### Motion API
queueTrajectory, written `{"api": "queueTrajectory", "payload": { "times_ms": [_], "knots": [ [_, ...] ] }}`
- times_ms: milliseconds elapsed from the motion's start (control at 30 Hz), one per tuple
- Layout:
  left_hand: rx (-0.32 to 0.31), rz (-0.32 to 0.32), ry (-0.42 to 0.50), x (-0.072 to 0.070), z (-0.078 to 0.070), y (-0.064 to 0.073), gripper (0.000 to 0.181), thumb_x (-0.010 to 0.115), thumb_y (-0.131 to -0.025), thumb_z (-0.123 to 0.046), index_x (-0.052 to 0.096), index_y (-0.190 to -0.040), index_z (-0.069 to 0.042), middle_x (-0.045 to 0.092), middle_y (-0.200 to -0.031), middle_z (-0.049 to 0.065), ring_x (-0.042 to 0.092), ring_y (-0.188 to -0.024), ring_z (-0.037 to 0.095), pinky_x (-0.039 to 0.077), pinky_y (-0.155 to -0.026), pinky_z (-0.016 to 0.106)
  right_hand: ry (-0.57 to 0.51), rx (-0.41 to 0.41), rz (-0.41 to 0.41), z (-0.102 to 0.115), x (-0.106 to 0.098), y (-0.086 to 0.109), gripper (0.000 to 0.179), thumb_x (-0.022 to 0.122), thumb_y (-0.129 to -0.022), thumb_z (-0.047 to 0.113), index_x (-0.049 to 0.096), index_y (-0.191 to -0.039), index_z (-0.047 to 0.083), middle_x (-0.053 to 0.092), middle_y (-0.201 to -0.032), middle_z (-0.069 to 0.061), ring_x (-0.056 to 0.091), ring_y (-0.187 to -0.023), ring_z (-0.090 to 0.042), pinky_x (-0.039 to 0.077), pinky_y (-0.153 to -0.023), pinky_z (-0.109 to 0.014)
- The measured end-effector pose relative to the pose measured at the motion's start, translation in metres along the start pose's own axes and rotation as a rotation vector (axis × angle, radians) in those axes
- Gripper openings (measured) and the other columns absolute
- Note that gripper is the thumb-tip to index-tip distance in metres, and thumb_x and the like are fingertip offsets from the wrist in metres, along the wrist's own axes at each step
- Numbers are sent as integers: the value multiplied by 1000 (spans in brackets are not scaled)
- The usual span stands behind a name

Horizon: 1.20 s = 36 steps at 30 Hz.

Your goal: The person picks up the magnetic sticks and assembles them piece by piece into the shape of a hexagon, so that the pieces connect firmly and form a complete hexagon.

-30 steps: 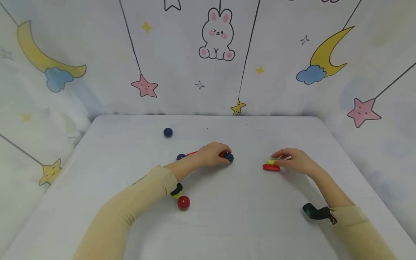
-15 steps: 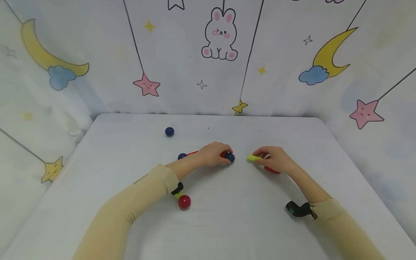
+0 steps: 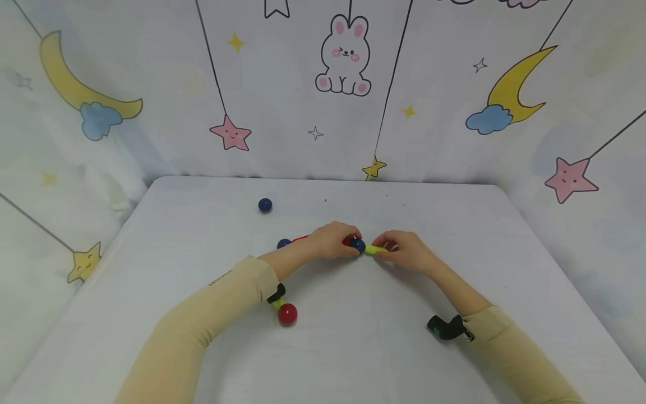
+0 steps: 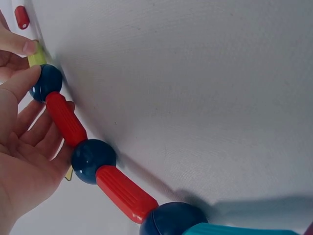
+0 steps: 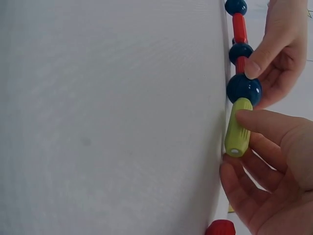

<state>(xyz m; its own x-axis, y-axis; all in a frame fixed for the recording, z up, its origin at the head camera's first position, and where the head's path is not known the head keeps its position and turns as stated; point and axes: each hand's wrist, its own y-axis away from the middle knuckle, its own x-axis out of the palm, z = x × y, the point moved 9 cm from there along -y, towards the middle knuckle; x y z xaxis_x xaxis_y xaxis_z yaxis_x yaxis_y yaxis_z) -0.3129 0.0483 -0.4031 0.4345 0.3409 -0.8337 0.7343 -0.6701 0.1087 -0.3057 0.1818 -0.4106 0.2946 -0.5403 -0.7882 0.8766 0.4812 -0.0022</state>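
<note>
A yellow-green rod lies across the gap between the two hands, around the middle of the white table, its left end meeting the dark blue end ball of a chain. The right hand pinches this rod between thumb and fingers, leaving its right end, with a small silvery spot, in sight. The left hand grips the right end of the chain, thumb at the end ball and fingers behind the adjoining red rod. Leftward the chain runs on through a middle blue ball, another red rod and a third blue ball, where a teal piece also shows, cut off by the left wrist view's edge. To the right of the yellow-green rod lies a loose red piece, hidden behind the right hand in the head view. Nearer, beside the left sleeve, sits a red ball touching a yellow-green piece partly covered by a black device. A lone blue ball rests toward the far left. Another black device projects from the right sleeve. Beyond the table hangs a pale backdrop printed with a rabbit, moons and stars.
</note>
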Motion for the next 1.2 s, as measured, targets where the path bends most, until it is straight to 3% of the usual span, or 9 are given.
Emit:
{"api": "queueTrajectory", "payload": {
  "times_ms": [400,667,867,1000,1200],
  "knots": [
    [5,9,-21,1,-1,0,39,66,-94,-31,61,-130,-18,62,-120,1,54,-103,16,47,-84,33,-17,5,-9,0,3,-1,20,74,-88,15,70,-107,9,67,-99,-2,62,-88,-19,52,-77,-35],
    [56,-3,-44,2,-4,-1,28,66,-94,-31,68,-119,-19,65,-113,-1,55,-103,15,46,-87,31,-58,-45,-8,11,6,-5,21,74,-87,12,71,-107,8,69,-99,-1,62,-90,-17,54,-80,-34],
    [25,-25,-71,-3,1,5,21,67,-94,-30,70,-110,-17,66,-107,-2,56,-97,15,47,-82,30,-68,-35,24,18,11,-12,22,74,-87,15,70,-109,9,69,-98,-1,63,-92,-18,52,-78,-33],
    [3,-37,-71,-7,7,12,20,68,-93,-28,71,-109,-17,67,-108,-2,56,-98,15,48,-83,31,-99,12,69,15,16,-21,22,71,-90,20,70,-110,13,68,-98,1,63,-93,-18,50,-78,-34],
    [-24,-48,-57,-10,19,23,20,69,-92,-28,71,-108,-16,67,-108,-1,56,-99,16,48,-86,33,-253,33,119,19,20,-49,25,63,-96,24,68,-116,9,67,-110,-6,63,-100,-21,49,-85,-36]
  ]
}}
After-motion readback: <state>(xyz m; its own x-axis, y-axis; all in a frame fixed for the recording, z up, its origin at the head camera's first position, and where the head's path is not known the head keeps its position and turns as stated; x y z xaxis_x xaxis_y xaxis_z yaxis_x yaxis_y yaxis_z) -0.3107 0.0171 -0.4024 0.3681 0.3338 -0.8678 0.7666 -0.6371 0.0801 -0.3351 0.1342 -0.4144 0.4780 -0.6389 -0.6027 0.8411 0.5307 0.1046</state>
